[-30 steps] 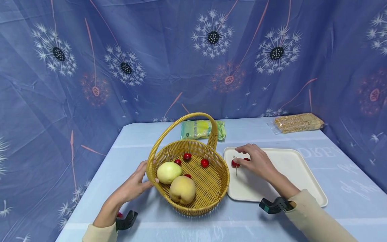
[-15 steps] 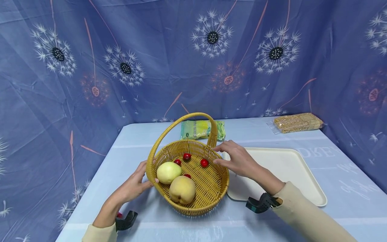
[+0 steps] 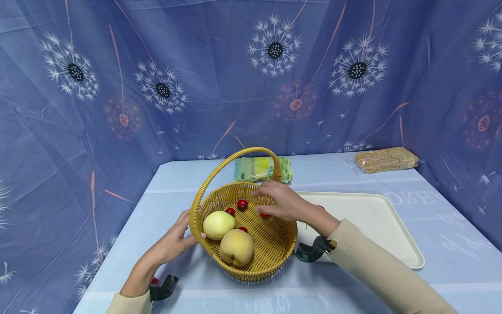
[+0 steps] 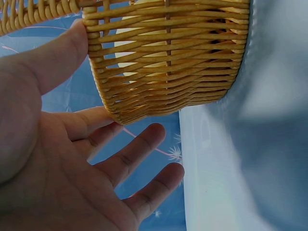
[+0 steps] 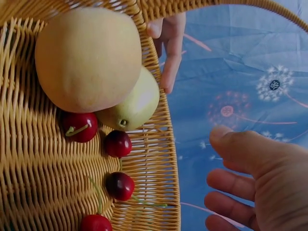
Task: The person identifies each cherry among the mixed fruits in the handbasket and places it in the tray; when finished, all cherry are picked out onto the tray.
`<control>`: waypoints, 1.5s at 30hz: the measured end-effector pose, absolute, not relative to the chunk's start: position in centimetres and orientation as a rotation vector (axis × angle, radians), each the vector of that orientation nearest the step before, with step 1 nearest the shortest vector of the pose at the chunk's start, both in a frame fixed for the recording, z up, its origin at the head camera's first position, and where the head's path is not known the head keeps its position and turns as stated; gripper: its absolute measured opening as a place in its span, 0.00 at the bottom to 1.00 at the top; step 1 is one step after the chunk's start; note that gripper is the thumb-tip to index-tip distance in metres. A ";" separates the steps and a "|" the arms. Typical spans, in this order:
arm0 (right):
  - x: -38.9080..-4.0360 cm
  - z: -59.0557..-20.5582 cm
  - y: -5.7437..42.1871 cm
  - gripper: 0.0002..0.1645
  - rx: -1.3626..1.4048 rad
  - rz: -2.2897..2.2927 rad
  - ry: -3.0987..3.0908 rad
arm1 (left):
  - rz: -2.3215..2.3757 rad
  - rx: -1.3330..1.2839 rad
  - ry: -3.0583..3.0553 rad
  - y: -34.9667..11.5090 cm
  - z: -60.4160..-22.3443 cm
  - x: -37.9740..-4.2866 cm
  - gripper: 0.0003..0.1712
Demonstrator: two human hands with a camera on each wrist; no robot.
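Note:
A yellow wicker basket [image 3: 270, 248] with a tall handle stands mid-table. My left hand [image 3: 176, 237] holds its left rim; in the left wrist view, thumb and index finger meet the rim while other fingers spread away. Inside lie a big yellow peach [image 3: 236, 247], a pale green pear-like fruit [image 3: 219, 225] and several red cherries [image 5: 119, 186], some with stems. Over the basket's right side reaches my right hand [image 3: 282, 201], fingers loosely bent with nothing visible between them; it partly covers one cherry [image 3: 264, 215]. In the right wrist view that hand [image 5: 260, 178] appears beside the rim.
Right of the basket lies a cream tray [image 3: 364, 218], partly under my right forearm, with a cherry [image 3: 320, 206] showing past the wrist. Behind the basket is a green-yellow packet [image 3: 252, 169]. A bag of grain-like food [image 3: 386, 159] lies at the back right.
My right hand has moved left from the cherries on the tray, across the basket's right rim, to above its inside. My left hand and the basket have stayed in place.

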State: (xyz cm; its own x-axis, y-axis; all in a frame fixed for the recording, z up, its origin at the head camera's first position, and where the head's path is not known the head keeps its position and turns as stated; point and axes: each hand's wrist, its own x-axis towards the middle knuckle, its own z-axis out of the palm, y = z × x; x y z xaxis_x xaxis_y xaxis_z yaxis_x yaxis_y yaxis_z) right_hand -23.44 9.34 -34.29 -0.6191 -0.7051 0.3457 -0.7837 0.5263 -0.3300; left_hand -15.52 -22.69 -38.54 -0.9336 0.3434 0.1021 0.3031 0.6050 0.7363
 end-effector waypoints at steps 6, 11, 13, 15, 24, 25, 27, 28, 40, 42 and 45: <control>-24.6 -34.3 8.1 0.21 1.339 0.701 -2.662 | 1.255 0.553 2.768 -22.7 -38.6 -15.5 0.40; -25.6 -34.6 7.4 0.21 1.358 0.702 -2.710 | 1.255 0.561 2.771 -22.7 -38.6 -15.6 0.40; -26.0 -34.8 7.2 0.21 1.376 0.707 -2.727 | 1.252 0.554 2.770 -22.7 -38.6 -15.6 0.40; -26.2 -35.0 6.9 0.22 1.373 0.720 -2.770 | 1.252 0.551 2.768 -22.8 -38.6 -15.6 0.40; -26.7 -36.0 5.5 0.24 1.413 0.599 -2.864 | 1.259 0.550 2.771 -22.9 -38.8 -15.7 0.41; -26.7 -36.1 5.4 0.24 1.429 0.582 -2.866 | 1.260 0.549 2.771 -22.9 -38.8 -15.7 0.41; -26.7 -36.4 5.2 0.23 1.458 0.565 -2.865 | 1.260 0.548 2.773 -22.9 -38.8 -15.7 0.41; -26.7 -36.5 5.2 0.23 1.468 0.561 -2.862 | 1.261 0.547 2.773 -22.9 -38.8 -15.7 0.41; -26.4 -38.1 4.7 0.20 1.554 0.440 -2.945 | 1.258 0.564 2.774 -22.9 -38.9 -15.7 0.40; -26.4 -38.2 4.6 0.20 1.570 0.417 -2.950 | 1.257 0.568 2.776 -22.9 -38.9 -15.7 0.40; -26.3 -38.4 4.6 0.20 1.611 0.372 -2.951 | 1.259 0.574 2.776 -23.0 -38.9 -15.7 0.40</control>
State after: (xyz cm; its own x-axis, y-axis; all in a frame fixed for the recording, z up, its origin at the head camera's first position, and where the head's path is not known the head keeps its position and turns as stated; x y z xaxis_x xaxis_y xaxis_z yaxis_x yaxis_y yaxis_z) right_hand -26.31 4.57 -38.39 -0.5238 -0.8453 -0.1050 -0.7929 0.5289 -0.3027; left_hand -15.71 -22.97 -38.90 -0.9307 0.3475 0.1142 0.3148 0.6020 0.7338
